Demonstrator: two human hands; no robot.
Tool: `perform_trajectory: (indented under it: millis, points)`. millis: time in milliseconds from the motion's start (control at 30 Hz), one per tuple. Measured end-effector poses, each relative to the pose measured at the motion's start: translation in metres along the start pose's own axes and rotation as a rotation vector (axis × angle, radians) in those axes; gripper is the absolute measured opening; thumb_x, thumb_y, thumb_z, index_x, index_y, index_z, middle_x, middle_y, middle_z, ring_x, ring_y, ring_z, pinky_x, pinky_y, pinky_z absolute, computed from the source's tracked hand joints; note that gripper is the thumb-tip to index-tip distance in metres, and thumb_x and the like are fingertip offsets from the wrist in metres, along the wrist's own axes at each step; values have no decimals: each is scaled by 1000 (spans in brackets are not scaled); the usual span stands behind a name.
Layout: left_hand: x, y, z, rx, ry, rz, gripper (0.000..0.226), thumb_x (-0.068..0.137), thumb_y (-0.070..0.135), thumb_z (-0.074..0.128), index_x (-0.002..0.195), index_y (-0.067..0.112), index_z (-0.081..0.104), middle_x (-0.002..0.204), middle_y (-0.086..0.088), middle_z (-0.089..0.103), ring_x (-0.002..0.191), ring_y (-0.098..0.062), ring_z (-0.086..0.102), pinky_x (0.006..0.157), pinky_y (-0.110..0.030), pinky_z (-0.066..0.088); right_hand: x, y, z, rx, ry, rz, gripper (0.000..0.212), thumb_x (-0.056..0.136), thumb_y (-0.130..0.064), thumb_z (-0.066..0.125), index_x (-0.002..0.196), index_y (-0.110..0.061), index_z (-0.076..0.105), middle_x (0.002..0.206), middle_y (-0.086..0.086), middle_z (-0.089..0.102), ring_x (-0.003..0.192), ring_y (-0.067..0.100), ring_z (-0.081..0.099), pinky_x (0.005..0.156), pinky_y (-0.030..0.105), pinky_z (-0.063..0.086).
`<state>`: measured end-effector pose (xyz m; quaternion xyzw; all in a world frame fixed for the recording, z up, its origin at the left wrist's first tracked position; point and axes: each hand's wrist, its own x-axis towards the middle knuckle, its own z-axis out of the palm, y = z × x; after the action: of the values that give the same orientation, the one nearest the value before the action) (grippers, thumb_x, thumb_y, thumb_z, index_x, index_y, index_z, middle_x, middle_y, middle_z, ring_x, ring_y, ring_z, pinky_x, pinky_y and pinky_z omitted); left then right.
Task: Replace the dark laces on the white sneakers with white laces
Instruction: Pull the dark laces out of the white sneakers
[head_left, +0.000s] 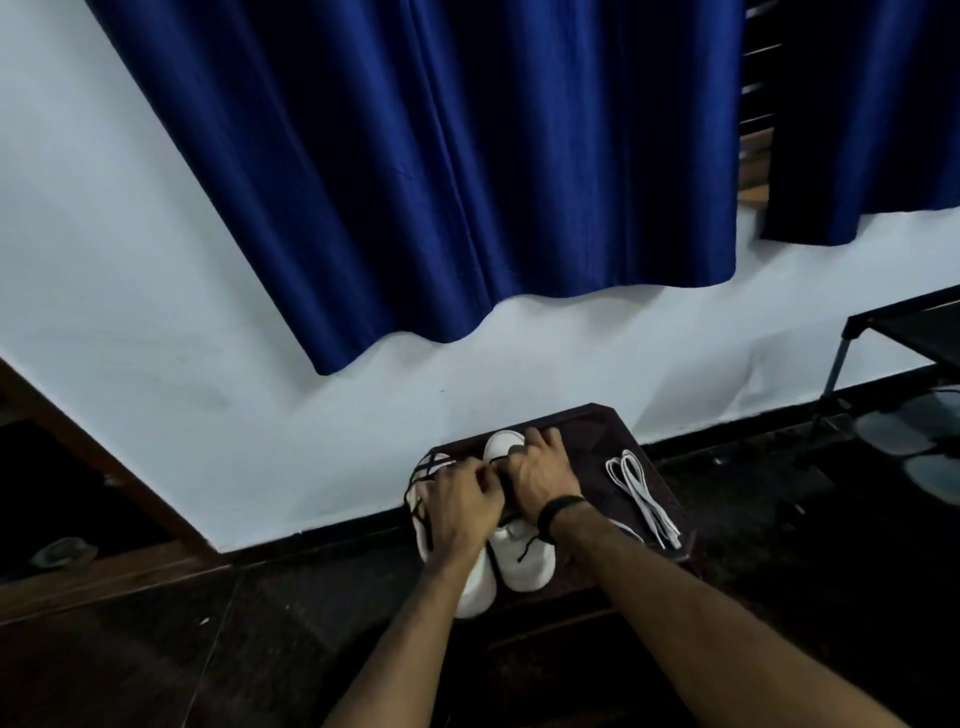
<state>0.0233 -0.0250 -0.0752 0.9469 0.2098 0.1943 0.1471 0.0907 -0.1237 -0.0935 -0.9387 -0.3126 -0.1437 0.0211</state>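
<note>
White sneakers (522, 558), a pair, sit side by side on a small dark bench (613, 431) against the wall, toes pointing away from the camera. Dark laces (423, 470) are part-loosened: loops stand off the left shoe, and one loose end lies across the right shoe near its heel.

Left hand (462, 506): fingers curled, apparently pinching lace at the right shoe's eyelets; exact hold blurred. Right hand (543, 475): fingers bent over the shoe's forepart, seemingly holding it or the lace; cannot tell which.

White laces (641, 496) lie bundled on the bench, right of the shoes, near but apart, untouched.

Handling, judged: lace is soft, limp, light, liable to snag at eyelets. Best taken close to the eyelet and drawn out one crossing at a time; use the stiff tip for rethreading. Shoes are light and will slide on the bench, so one hand should brace the upper. Removal stage; rethreading not yet begun.
</note>
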Motion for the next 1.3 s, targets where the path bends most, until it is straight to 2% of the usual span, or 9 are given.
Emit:
perform_trajectory:
  millis: [133,300,367,500,600,767,967,1133,1300]
  points:
    - [-11,1,4,175,9,28,16,83,18,53,71,20,63,72,-3,68,79,-27,65,77,-40,33,10,7,-13,246,41,81,15,81,-25,59,80,-20,73,79,3,70,88,28,63,83,37,36]
    - [-13,6,10,238,28,11,10,73,14,59,65,20,62,64,-3,66,75,-26,64,76,-42,30,18,38,-19,937,51,895,22,85,-26,62,101,-16,73,108,17,69,102,35,64,85,35,52]
    - [-12,5,12,209,18,-6,12,81,18,56,72,19,65,71,-3,69,83,-27,64,80,-44,32,21,44,-20,808,-21,793,26,83,-24,62,106,-18,71,114,13,67,108,32,61,88,33,50]
    - [-11,4,11,159,5,-8,7,82,20,60,83,18,67,82,-6,71,93,-30,63,83,-44,28,26,37,-32,616,-87,111,56,74,-17,65,129,-21,58,129,3,59,121,24,52,97,30,45]
    - [-12,5,9,139,-11,-25,4,78,18,63,80,19,66,79,-5,70,90,-30,63,81,-43,27,27,22,-42,324,-300,-202,32,86,-28,60,118,-25,66,120,5,64,111,27,59,84,32,46]
    - [-15,5,8,181,43,-30,12,63,18,75,66,20,64,61,-2,65,71,-27,65,73,-40,23,29,24,-33,368,-132,-11,24,83,-19,57,102,-17,72,105,12,69,100,32,64,79,33,48]
    - [-14,4,14,187,19,-31,4,77,23,64,74,20,64,71,-2,68,84,-26,63,81,-44,33,21,73,-35,698,58,688,20,78,-20,61,92,-19,74,99,15,71,95,34,66,81,34,53]
    - [-11,3,18,201,62,-32,4,69,19,68,70,20,64,66,-2,66,80,-26,64,78,-42,31,20,59,-38,616,-56,202,51,72,-15,64,123,-20,62,129,1,58,116,23,56,95,28,46]
    - [-11,-1,18,170,36,-19,12,73,19,54,77,21,65,77,-3,69,91,-26,63,81,-43,28,23,16,-36,187,-185,-200,28,89,-37,56,111,-26,69,115,4,66,106,27,61,81,32,47]
